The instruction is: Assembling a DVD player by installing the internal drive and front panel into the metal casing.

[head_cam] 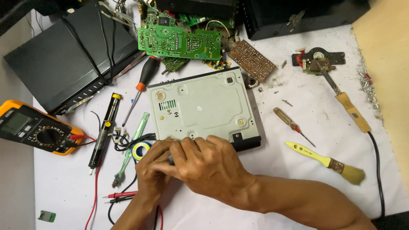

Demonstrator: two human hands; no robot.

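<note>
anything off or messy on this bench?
Yes. Loose screws lie scattered along the white table's right edge. Bare circuit boards are heaped at odd angles at the top, wires trailing. The grey metal case sits askew, with both hands, left and right, bunched at its near edge.

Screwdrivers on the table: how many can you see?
2. A black-and-orange-handled screwdriver lies left of the grey metal chassis; a small amber-handled screwdriver lies to its right, above the yellow brush. Others may hide under clutter.
</note>
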